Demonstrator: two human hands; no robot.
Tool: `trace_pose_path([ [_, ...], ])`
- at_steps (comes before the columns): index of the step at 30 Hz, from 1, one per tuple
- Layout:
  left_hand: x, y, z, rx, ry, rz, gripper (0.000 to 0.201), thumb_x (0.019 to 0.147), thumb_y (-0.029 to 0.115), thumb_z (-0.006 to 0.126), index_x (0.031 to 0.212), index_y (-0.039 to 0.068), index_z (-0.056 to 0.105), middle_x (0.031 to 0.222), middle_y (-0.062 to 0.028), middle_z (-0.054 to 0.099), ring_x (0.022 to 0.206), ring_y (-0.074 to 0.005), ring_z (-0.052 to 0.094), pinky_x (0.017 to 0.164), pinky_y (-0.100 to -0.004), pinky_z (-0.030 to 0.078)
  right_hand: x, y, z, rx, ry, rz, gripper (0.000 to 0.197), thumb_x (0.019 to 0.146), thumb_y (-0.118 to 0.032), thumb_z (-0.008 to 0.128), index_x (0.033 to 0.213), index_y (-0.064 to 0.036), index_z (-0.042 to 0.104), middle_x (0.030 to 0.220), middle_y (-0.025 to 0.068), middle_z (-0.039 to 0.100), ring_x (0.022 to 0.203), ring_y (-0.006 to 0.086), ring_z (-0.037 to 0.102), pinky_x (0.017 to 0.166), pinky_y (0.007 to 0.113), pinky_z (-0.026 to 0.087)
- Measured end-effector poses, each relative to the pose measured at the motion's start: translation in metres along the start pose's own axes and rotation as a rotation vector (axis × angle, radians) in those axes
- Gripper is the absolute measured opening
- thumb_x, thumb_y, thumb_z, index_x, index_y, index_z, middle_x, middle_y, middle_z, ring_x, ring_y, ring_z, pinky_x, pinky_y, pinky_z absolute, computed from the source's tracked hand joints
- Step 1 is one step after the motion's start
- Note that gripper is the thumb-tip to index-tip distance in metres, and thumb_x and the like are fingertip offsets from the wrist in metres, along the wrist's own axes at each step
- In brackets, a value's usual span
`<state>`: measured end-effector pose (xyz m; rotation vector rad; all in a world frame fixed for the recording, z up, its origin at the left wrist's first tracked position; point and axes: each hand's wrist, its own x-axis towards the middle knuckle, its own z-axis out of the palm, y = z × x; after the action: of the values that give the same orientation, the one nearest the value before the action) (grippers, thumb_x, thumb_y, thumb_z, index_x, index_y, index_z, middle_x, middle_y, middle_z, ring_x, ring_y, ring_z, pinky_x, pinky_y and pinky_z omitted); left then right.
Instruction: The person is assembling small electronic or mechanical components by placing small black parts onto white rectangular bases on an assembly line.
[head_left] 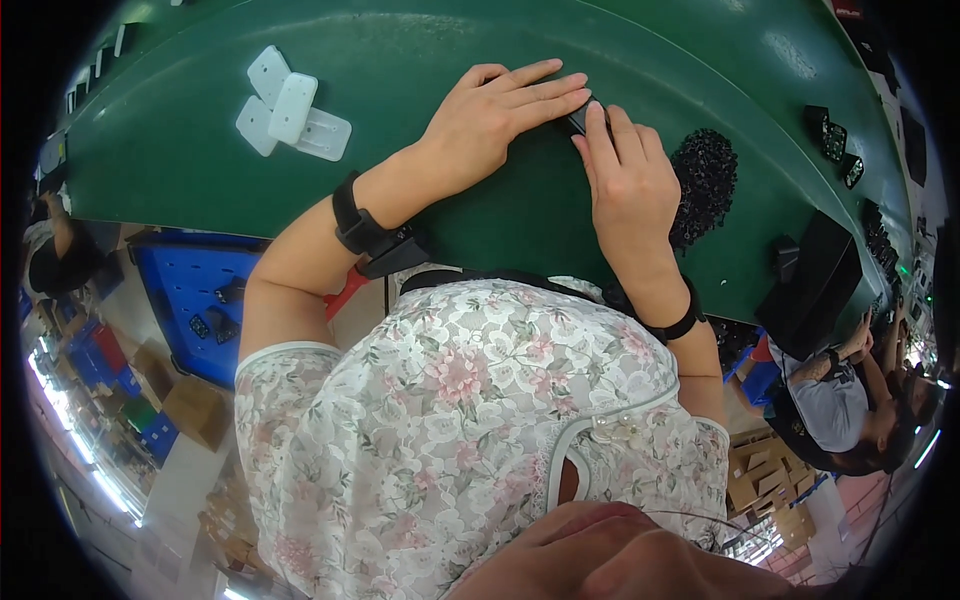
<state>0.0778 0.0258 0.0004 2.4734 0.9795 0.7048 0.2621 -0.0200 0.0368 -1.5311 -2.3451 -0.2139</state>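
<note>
A small dark piece (577, 121), black and smooth, sits between my two hands above the green table; most of it is covered by fingers, so its kind cannot be told. My left hand (492, 118) reaches over it from the left, fingers extended along its far side, thumb hidden. From the right, my right hand (630, 175) grips the near end, thumb and fingers pressed on it. Close beside my right wrist lies a heap of tiny black parts (706, 180). Several white rounded plates with small holes (293, 108) lie overlapping at the far left.
The green tabletop (400, 45) curves across the view. A black box (815, 270) stands at the right, with black housings (826, 135) farther back. A blue tray (180, 295) holding a few black pieces is below the table's left edge. Another person (835, 390) sits at the right.
</note>
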Motion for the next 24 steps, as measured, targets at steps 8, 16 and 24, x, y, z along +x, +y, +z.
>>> trace_pose_path([
  [8,0.0031,-0.0005,-0.0062,0.116,-0.057,0.041,0.068,0.072,-0.012,0.047,0.134,0.015,0.049,0.141,0.0002,0.047,0.13,-0.0184,0.044,0.094,-0.0333,0.037,0.0017,-0.004,0.0021,-0.043,-0.035,0.061,0.029,0.08,-0.017,0.069,0.107,-0.0068,0.065,0.101,0.0066,0.064,0.08,0.0199,0.06,0.064,0.028,0.051],
  [16,-0.0014,0.0013,-0.0052,0.207,-0.053,0.105,0.048,0.084,0.008,0.051,0.132,0.015,0.051,0.138,0.0015,0.049,0.126,-0.0175,0.047,0.095,-0.0371,0.038,-0.0068,-0.007,0.0024,-0.027,0.018,0.102,0.029,0.079,-0.018,0.07,0.106,-0.0081,0.066,0.1,0.0057,0.064,0.081,0.02,0.06,0.064,0.028,0.051],
  [24,0.0045,-0.0029,-0.0048,0.295,0.059,0.19,0.05,0.08,-0.004,0.053,0.128,0.011,0.054,0.126,-0.0031,0.059,0.113,-0.019,0.058,0.087,-0.032,0.044,-0.0041,-0.009,0.005,-0.001,0.056,0.158,0.026,0.079,-0.019,0.07,0.104,-0.0103,0.067,0.098,0.003,0.065,0.08,0.0202,0.06,0.066,0.029,0.05],
])
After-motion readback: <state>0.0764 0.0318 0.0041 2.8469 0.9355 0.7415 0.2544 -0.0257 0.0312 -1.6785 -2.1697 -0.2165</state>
